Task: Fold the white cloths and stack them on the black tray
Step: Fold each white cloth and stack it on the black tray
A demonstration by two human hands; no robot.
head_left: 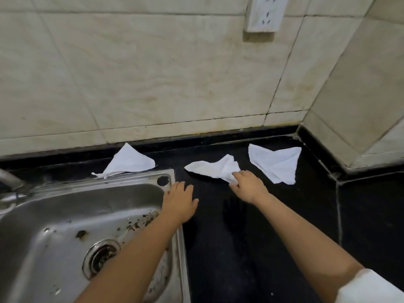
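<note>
Picking up the middle of 3 white cloths (pixel 213 169)
Right hand (pixel 249 184) pinches its corner; left hand (pixel 180 200) hovers spread. Next, likely spread it flat.

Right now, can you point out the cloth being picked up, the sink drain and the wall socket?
middle cloth (pixel 209 169): head view, on its crumpled white centre.
sink drain (pixel 101 258): head view, on the dark strainer opening.
wall socket (pixel 265 13): head view, on its white faceplate.
</note>
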